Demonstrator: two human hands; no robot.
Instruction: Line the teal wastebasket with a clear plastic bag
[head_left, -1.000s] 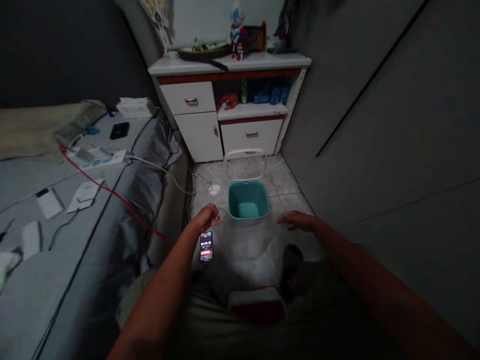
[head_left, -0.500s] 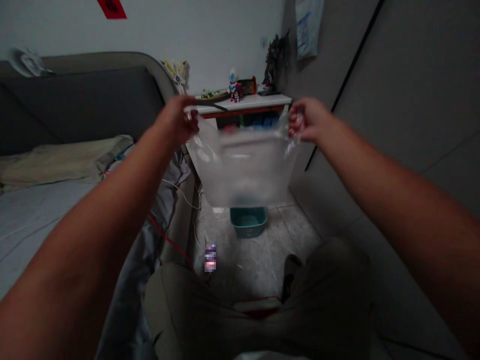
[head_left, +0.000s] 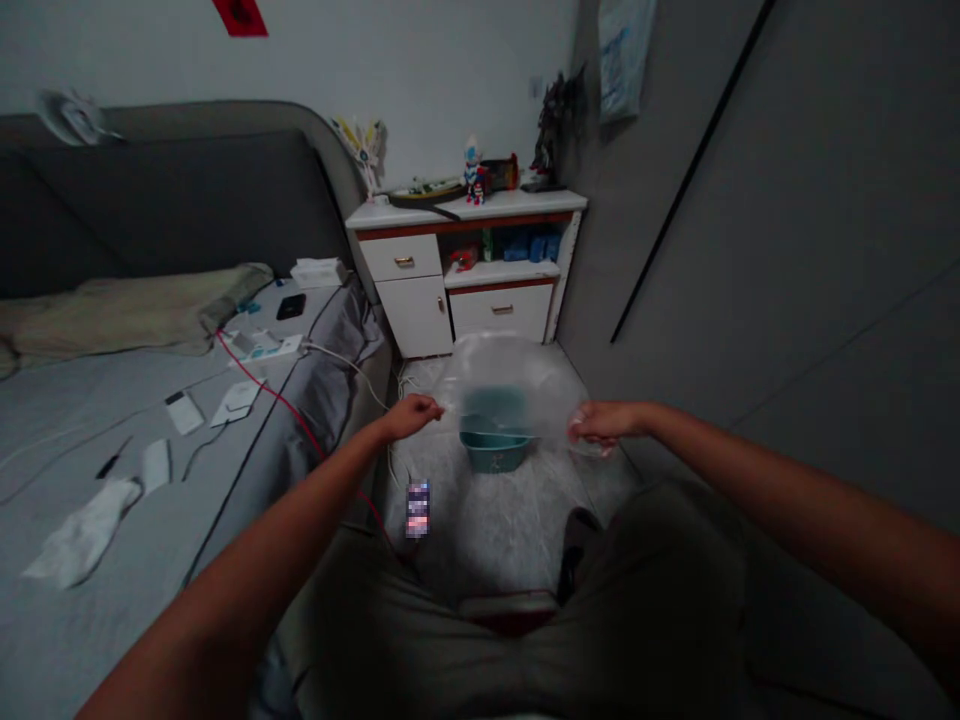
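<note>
A translucent plastic bag [head_left: 551,385], blurred by motion, is spread between my hands above a teal bin [head_left: 496,457] on the tiled floor. My left hand [head_left: 414,416] is closed on the bag's left edge. At the bag's right edge, my right hand [head_left: 600,424] is closed on the gathered plastic. The back part of the bin shows only dimly through the bag, while its front wall is uncovered.
A white cabinet [head_left: 409,315] with figures on top stands against the wall. On the left is a bed [head_left: 300,520] with phones, cables and tissues. A red cable [head_left: 304,425] runs down to the floor near a pixelated object [head_left: 418,508]. Grey wardrobe panels [head_left: 810,220] rise at right.
Both hands have moved down, bringing the bag from in front of the cabinet to low over the bin. The bag now billows flatter, and the cabinet front has come into view.
</note>
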